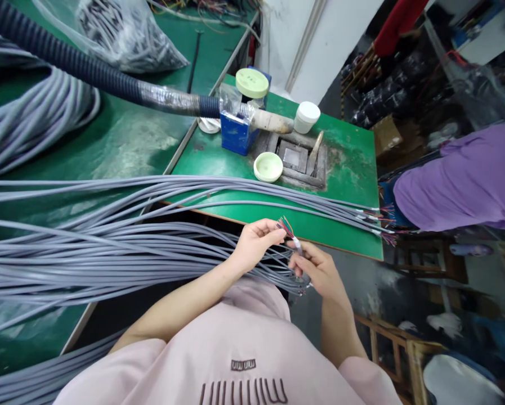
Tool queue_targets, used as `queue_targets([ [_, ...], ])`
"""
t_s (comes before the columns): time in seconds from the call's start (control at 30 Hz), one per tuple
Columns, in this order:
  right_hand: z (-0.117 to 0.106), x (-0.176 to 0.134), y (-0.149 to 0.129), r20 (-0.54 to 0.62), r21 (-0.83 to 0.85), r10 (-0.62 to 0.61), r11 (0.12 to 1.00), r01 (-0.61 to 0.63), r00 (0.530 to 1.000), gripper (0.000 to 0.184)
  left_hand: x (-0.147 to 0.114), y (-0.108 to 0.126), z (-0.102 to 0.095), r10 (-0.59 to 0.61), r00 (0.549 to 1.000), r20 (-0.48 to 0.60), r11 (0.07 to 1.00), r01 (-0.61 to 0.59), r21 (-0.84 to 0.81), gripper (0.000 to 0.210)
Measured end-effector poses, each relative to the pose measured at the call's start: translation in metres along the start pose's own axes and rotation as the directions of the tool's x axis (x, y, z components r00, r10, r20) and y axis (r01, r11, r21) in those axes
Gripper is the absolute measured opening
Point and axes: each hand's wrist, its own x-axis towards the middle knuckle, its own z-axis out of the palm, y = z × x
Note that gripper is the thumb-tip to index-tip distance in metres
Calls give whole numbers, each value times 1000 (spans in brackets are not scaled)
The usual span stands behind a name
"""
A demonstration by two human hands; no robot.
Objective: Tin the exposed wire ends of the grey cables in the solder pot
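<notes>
In front of my body, my right hand (315, 267) pinches the end of a grey multi-core cable (298, 247) just below its white band. Thin coloured wires (286, 226) fan out of that end, and the fingertips of my left hand (258, 242) are closed on them. Under my hands runs a thick bundle of grey cables (171, 256), coming from the left and ending near my lap. Another row of grey cables (252, 188) lies across the green table, its stripped ends (385, 216) with coloured wires sticking out past the right edge.
On the green table (349, 169) a square metal pot (294, 157) sits in a frame, with a scraper (315, 152) on it. Around it are a pale green dish (268, 167), a white tub (306, 117) and a black corrugated hose (108, 79). A person in purple (463, 174) is at right.
</notes>
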Motion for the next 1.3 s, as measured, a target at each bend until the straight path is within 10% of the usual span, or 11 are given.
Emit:
queue_targets([
  [0.47, 28, 39, -15, -352, -171, -363, 931, 322, 863, 13, -2, -8, 10, -115, 993, -3, 964, 111, -242, 27],
  [0.73, 17, 45, -29, -291, -444, -551, 802, 400, 782, 7, 5, 3, 11, 127, 988, -89, 991, -130, -30, 33],
  [1.0, 20, 72, -46, -259, -367, -609, 780, 507, 750, 11, 15, 4, 15, -6, 999, -43, 985, -2, -172, 38],
  [1.17, 10, 109, -68, -189, -511, -647, 707, 489, 739, 25, 28, 14, -11, 270, 963, -5, 930, -259, 259, 24],
  [1.3, 0, 154, -86, -94, -674, -592, 630, 386, 800, 26, 42, 23, -48, 550, 829, 104, 515, -434, 739, 10],
])
